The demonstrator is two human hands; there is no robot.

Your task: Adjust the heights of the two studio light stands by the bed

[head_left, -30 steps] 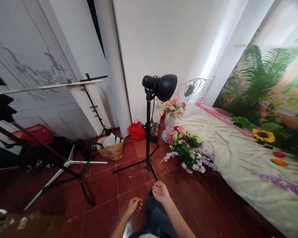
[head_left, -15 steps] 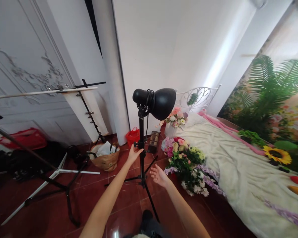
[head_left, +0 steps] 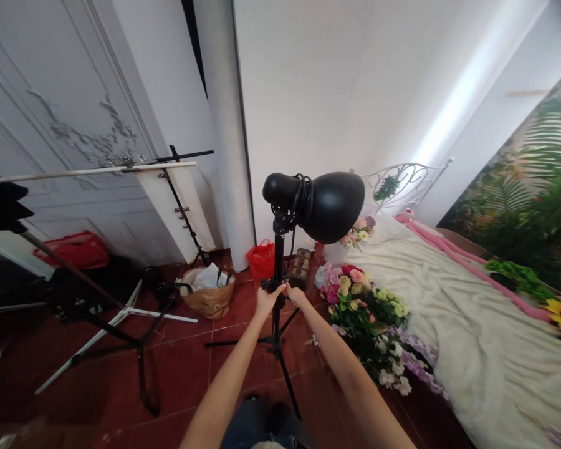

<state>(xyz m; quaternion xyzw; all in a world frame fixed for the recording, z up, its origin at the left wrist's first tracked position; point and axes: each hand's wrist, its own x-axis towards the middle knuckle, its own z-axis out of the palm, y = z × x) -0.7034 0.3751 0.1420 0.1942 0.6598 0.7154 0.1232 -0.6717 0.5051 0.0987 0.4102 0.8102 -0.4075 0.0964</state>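
Note:
A black studio lamp (head_left: 337, 207) with a dome-shaped shade and a coiled cord tops a black tripod light stand (head_left: 279, 252), its shade facing right. My left hand (head_left: 265, 302) is closed around the stand's pole from the left, at the clamp collar below the lamp. From the right, my right hand (head_left: 294, 294) grips the same collar, close to the left one. The pole and the hands partly hide the fingertips. Below, the stand's legs spread on the red tiled floor, one reaching toward my feet.
Artificial flowers (head_left: 355, 299) stand right of the tripod, beside a bed with a cream cover (head_left: 486, 312). Behind are a red bag (head_left: 262, 260) and a woven basket (head_left: 209, 299). Another light stand (head_left: 140, 374) and a white-legged one (head_left: 131, 312) stand left.
My right hand has moved from open air beside the stand onto its pole and closed there. My left hand has stayed on the collar. The view has shifted left and the lamp looks nearer.

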